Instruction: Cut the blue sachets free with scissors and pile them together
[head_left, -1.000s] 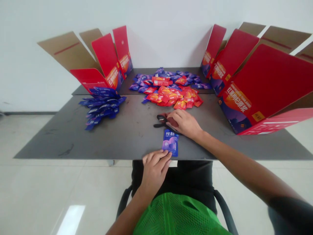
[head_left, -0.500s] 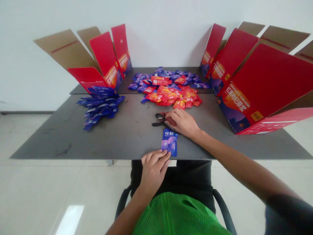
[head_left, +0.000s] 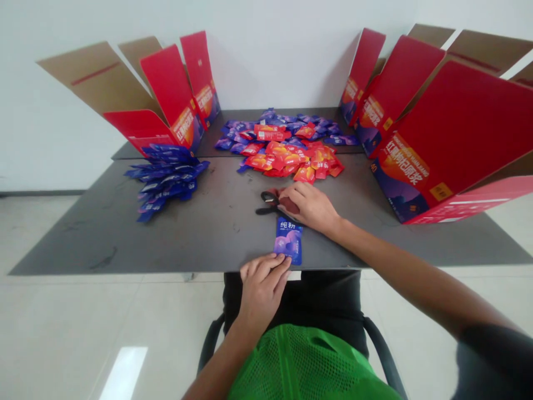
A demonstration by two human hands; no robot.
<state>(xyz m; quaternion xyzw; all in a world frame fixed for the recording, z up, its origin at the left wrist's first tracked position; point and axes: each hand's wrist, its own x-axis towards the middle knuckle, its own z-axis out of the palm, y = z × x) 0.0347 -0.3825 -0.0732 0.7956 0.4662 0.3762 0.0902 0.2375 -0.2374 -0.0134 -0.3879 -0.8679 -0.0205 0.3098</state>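
A blue-and-purple sachet [head_left: 288, 239] lies flat near the table's front edge. My left hand [head_left: 263, 283] rests at that edge, fingers stretched, with fingertips on the sachet's lower end. Just beyond the sachet, my right hand [head_left: 310, 206] is closed around a dark hand-held tool [head_left: 268, 203]. A black loop, a black tail and a reddish-brown part of it show; the rest is hidden under the palm, so its kind is unclear. Its near side sits right by the sachet's top end.
Red and blue sachets [head_left: 291, 158] are heaped at the table's middle back. Dark blue sachets [head_left: 166, 178] form a pile on the left. Open red cartons stand at left [head_left: 137, 125] and right [head_left: 441, 144] on the grey table [head_left: 200, 233].
The whole view has shifted slightly as my head moved. Both hands, the sachet and the tool keep nearly the same places relative to one another.
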